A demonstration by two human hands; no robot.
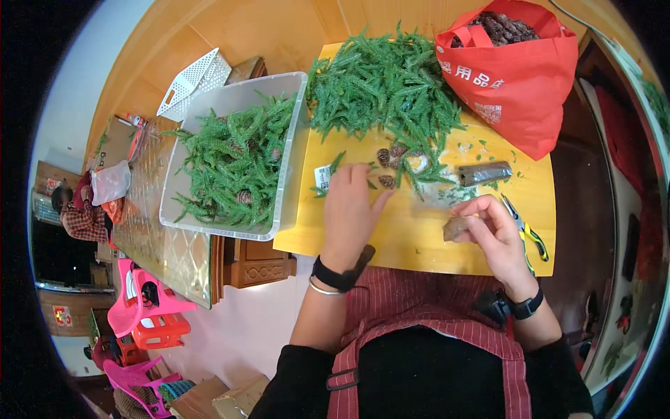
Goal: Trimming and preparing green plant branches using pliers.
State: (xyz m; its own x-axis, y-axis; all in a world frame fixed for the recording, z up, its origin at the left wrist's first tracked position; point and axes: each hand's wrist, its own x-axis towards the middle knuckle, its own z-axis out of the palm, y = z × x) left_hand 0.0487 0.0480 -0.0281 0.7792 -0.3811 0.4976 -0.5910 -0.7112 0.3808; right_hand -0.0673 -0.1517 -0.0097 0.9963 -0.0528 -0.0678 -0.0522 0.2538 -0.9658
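My left hand (347, 206) reaches over the yellow board (307, 234), fingers stretched forward and thumb apart. Beneath its fingertips lies a green artificial fir sprig (337, 162), next to a white printed tag (322, 177). Just right of the fingers are small brown pine cones (386, 181). My right hand (494, 234) pinches a small brown piece (456, 228), possibly tape, between thumb and fingers; its exact kind is unclear. Beside that hand lie cutting pliers (525, 227) with yellow and black handles. A dark brown bundle in clear plastic (485, 172) rests farther back.
A heap of fir sprigs (384, 84) covers the board's far side. To the left stands a clear plastic bin (287, 188) with sprigs and cones. A red bag (516, 91) of pine cones stands at far right. Pink chairs (132, 307) and a seated person (85, 216) are leftward.
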